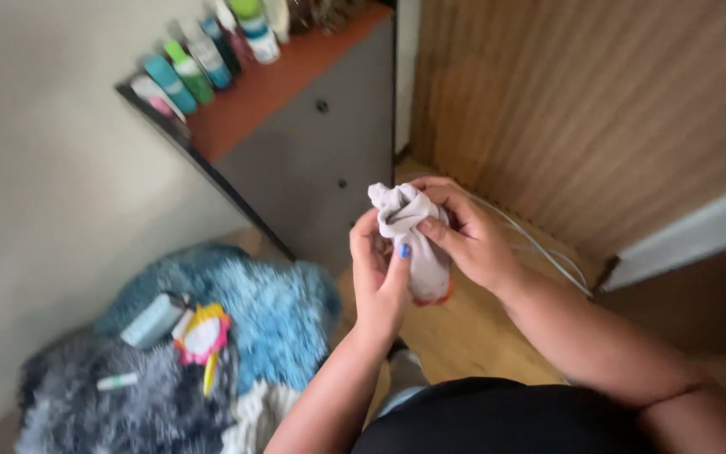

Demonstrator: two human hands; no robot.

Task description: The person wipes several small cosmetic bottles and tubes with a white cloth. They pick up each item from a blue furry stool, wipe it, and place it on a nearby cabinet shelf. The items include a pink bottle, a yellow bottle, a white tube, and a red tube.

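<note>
- Sock bundle (pixel 413 240): one pale grey roll with an orange-red edge at its lower end, held at centre frame above the wood floor (pixel 464 336).
- Progress, as judged: the upper end is already bunched and turned over into a knob; the lower end hangs loose, so the roll appears partly closed, not finished.
- Left hand (pixel 377 273): closed on the bundle's lower left side, thumb with blue nail pressed against the fabric.
- Right hand (pixel 468 235): closed on the upper right side, fingers curled over the bunched top.
- White cable (pixel 548 252): one, running along the floor right of the hands, toward the wood-panel wall (pixel 590 109).
- Grey cabinet (pixel 313 160): one, upper centre, with two round knobs visible; its reddish top carries a row of bottles (pixel 203 63), at least six, exact count unclear from blur.
- Blue fluffy rug (pixel 270 311): one, lower left, beside a grey one (pixel 102 403).
- Small items on the rugs: one pale blue case (pixel 151 321), one colourful toy (pixel 203 336), one white tube (pixel 118 382).
</note>
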